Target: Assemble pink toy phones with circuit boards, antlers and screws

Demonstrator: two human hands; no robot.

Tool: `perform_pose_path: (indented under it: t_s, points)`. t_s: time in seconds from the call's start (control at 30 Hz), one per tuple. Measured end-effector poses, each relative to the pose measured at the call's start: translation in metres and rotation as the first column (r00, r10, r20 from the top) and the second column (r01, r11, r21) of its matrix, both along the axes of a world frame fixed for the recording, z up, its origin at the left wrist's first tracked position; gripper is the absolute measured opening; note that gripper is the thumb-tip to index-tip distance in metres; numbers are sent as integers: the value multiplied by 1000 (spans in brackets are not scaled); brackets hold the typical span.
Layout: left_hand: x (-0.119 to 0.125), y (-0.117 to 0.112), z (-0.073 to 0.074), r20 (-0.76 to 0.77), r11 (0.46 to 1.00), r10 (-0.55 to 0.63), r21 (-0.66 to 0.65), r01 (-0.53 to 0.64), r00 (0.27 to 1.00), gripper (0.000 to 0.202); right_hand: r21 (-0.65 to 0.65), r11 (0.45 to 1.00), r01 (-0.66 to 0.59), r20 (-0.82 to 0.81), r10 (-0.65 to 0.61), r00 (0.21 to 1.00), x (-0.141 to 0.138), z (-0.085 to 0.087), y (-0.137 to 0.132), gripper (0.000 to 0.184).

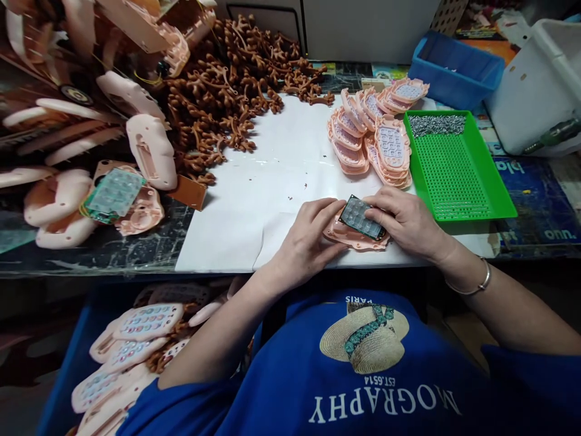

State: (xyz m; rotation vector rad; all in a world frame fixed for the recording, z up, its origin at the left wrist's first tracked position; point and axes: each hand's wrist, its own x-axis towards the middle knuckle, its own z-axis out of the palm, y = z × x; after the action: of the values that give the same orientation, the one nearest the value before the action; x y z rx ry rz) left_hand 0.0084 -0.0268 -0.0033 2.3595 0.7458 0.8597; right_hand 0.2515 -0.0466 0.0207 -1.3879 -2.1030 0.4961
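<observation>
Close to the front edge of the white work surface, my left hand [314, 237] grips a pink plastic shell [358, 238] by its left side, fingers and thumb closed around it. Above the shell, my right hand [402, 219] pinches a green circuit board [363, 217] with a translucent rubber keypad on top. The board sits tilted over the shell; whether it is seated in it I cannot tell. Just beyond my hands stand stacked pink shells with keypads [393, 145]. Part of the held shell is hidden by the board and my fingers.
A green tray [494, 188] with screws [438, 125] lies to the right, a blue bin [454, 66] behind it. Brown antler-shaped parts [227, 91] are heaped at back left. Pink shells [152, 151] and another board [115, 192] crowd the left. Finished-looking handsets [147, 321] fill a lower bin.
</observation>
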Motion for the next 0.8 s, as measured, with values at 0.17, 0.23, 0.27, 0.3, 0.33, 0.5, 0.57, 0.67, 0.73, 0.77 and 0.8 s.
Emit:
perform_pose_path:
  t_s: [0.17, 0.23, 0.27, 0.3, 0.33, 0.5, 0.57, 0.67, 0.73, 0.77, 0.8]
  points:
    - [2, -4, -3, -9, 999, 32, 18, -32, 999, 75, 9, 998, -55, 52, 54, 997, -1, 0, 3, 30]
    - [3, -7, -4, 7, 999, 42, 21, -43, 999, 79, 26, 995, -94, 81, 91, 993, 0, -1, 2, 31]
    - [4, -9, -5, 14, 998, 53, 25, -53, 999, 80, 35, 992, -123, 108, 118, 987, 1, -1, 1, 30]
    - [4, -10, -5, 18, 998, 61, 33, -61, 998, 81, 43, 988, -151, 140, 144, 980, 2, -1, 0, 30]
    - [4, -11, -5, 18, 997, 65, 43, -65, 998, 81, 46, 983, -177, 172, 166, 971, 2, 0, -2, 31]
    - [5, -12, -5, 6, 996, 73, 42, -74, 997, 81, 59, 969, -241, 280, 216, 935, 3, 4, -13, 47]
    - [5, -13, -4, -3, 995, 95, 15, -95, 995, 83, 102, 964, -245, 314, 202, 928, 2, 3, -16, 48]
    - [6, -15, -6, 6, 995, 100, -21, -99, 995, 88, 175, 948, -267, 310, 204, 928, 3, -1, -17, 45]
    - [6, -16, -7, 27, 996, 90, -31, -89, 996, 91, 190, 940, -284, 301, 219, 928, 4, -3, -16, 43]
    - [6, -16, -7, 36, 996, 86, -32, -85, 996, 92, 189, 938, -290, 303, 225, 926, 5, -3, -16, 43]
    - [7, -16, -8, 43, 996, 85, -31, -84, 995, 93, 185, 937, -295, 310, 230, 923, 5, -2, -16, 42]
